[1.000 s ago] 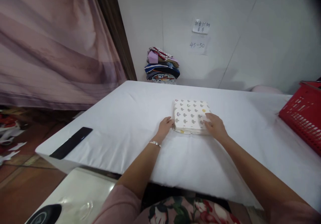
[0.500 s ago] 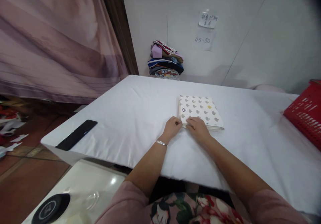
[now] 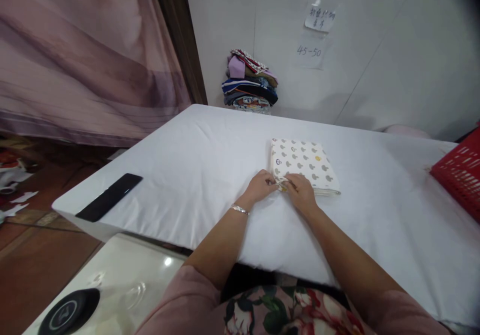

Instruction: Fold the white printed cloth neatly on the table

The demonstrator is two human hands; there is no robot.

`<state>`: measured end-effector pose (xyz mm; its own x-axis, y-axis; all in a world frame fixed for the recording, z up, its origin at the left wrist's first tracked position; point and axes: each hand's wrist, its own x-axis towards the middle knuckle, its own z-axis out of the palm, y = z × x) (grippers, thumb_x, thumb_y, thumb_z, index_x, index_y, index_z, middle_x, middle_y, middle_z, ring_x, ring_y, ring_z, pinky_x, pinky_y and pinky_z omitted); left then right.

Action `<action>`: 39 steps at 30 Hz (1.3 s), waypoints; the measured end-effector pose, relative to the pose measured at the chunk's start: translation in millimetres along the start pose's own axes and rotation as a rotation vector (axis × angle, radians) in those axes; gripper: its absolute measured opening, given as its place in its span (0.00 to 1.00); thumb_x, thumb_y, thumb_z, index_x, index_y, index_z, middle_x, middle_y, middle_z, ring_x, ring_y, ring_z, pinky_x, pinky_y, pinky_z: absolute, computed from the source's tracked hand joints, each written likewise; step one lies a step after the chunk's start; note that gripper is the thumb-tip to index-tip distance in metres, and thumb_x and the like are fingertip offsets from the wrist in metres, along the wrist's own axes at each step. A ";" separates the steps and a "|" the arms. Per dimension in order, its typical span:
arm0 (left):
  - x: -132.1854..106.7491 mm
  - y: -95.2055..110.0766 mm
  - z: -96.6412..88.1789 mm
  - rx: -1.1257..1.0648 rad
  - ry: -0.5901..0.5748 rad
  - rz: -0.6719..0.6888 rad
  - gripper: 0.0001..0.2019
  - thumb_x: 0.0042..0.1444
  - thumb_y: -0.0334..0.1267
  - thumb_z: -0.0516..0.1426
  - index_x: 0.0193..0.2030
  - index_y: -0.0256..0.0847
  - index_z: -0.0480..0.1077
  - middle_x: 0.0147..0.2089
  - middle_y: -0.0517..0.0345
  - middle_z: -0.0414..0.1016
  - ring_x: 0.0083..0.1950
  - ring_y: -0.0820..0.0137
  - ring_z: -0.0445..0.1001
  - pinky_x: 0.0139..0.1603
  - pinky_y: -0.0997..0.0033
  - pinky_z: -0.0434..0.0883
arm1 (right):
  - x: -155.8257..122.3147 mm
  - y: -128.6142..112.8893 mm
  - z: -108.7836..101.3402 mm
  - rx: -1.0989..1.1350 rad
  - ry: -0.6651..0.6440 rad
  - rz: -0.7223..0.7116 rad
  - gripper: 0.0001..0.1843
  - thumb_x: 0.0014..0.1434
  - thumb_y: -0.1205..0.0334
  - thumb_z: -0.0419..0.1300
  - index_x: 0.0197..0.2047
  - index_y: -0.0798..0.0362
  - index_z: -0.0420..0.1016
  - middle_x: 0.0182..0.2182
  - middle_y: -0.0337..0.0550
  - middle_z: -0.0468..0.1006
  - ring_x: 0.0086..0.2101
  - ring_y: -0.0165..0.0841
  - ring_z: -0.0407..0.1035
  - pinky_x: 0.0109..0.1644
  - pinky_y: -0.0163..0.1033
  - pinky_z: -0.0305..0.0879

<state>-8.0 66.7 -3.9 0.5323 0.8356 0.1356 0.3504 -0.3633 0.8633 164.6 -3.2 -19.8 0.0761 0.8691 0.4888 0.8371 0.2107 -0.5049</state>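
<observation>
A folded white cloth [image 3: 305, 162] with a grey mushroom-like print and a few yellow and dark motifs lies flat on the white-covered table [image 3: 210, 160]. At its near left corner my left hand [image 3: 261, 185] pinches the edge of the layers, fingers closed. My right hand [image 3: 301, 191] grips the same near edge just to the right, its fingers bent over the cloth. Between the two hands the corner is lifted a little, and a bit of yellow shows on an inner layer. My fingertips partly hide the corner.
Against the wall behind the table rises a stack of folded fabrics [image 3: 250, 82]. A black flat panel [image 3: 109, 197] lies at the table's left end. At the right edge is a red plastic basket [image 3: 459, 170]. A white surface with a round black object [image 3: 69, 311] stands lower left.
Both hands stay at the near left corner of the cloth. The corner between them is now raised and slightly opened. The whole view has shifted a little.
</observation>
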 end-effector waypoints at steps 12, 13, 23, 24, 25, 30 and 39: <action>3.1 1.0 3.4 -0.017 0.099 -0.055 0.05 0.48 0.31 0.57 0.24 0.41 0.72 0.32 0.61 0.69 0.35 0.73 0.68 0.38 0.73 0.66 | -3.9 -3.9 -0.3 -0.080 0.017 -0.094 0.14 0.60 0.58 0.55 0.47 0.47 0.76 0.44 0.46 0.76 0.45 0.40 0.68 0.50 0.48 0.62; 3.6 1.3 2.5 -0.037 0.094 -0.055 0.05 0.48 0.31 0.56 0.24 0.41 0.72 0.32 0.61 0.69 0.35 0.73 0.69 0.39 0.73 0.66 | -3.8 -3.4 0.5 -0.082 0.025 -0.097 0.13 0.61 0.59 0.55 0.46 0.47 0.77 0.44 0.45 0.77 0.45 0.40 0.68 0.50 0.48 0.61; 0.4 8.1 1.5 -0.039 0.071 -0.068 0.12 0.51 0.43 0.58 0.21 0.41 0.69 0.31 0.60 0.70 0.36 0.71 0.69 0.39 0.72 0.66 | -5.8 -7.0 1.8 -0.108 0.031 -0.104 0.13 0.60 0.61 0.55 0.47 0.46 0.76 0.44 0.45 0.76 0.45 0.40 0.68 0.50 0.49 0.61; 0.3 8.5 2.4 -0.023 0.074 -0.074 0.10 0.50 0.41 0.58 0.21 0.41 0.68 0.31 0.60 0.69 0.35 0.71 0.69 0.38 0.72 0.65 | -6.2 -8.2 1.3 -0.115 0.034 -0.103 0.14 0.59 0.61 0.55 0.47 0.46 0.76 0.44 0.45 0.76 0.45 0.40 0.68 0.50 0.49 0.61; 0.4 8.8 3.1 -0.012 0.077 -0.082 0.10 0.49 0.39 0.59 0.20 0.41 0.67 0.31 0.60 0.69 0.35 0.71 0.69 0.37 0.72 0.65 | -6.5 -9.4 0.9 -0.119 0.036 -0.104 0.14 0.59 0.61 0.56 0.47 0.46 0.76 0.45 0.45 0.76 0.46 0.41 0.68 0.50 0.49 0.61; 2.0 9.2 3.2 0.034 0.074 -0.106 0.10 0.47 0.34 0.57 0.18 0.41 0.63 0.30 0.61 0.68 0.33 0.71 0.67 0.35 0.72 0.64 | -7.7 -12.7 -0.1 -0.136 0.023 -0.128 0.15 0.58 0.63 0.56 0.49 0.47 0.75 0.45 0.46 0.75 0.46 0.40 0.67 0.49 0.48 0.60; -0.1 8.1 3.2 -0.006 0.147 -0.101 0.10 0.52 0.40 0.56 0.22 0.40 0.68 0.31 0.58 0.70 0.33 0.71 0.68 0.38 0.71 0.64 | -7.9 -10.3 0.8 -0.144 0.015 -0.155 0.15 0.59 0.64 0.55 0.47 0.47 0.77 0.44 0.46 0.75 0.45 0.40 0.67 0.49 0.49 0.61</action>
<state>-2.8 62.3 1.6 0.3762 0.9191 0.1169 0.3917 -0.2721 0.8789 155.0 -11.9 -19.0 -0.0525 0.8239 0.5642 0.9083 0.2743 -0.3160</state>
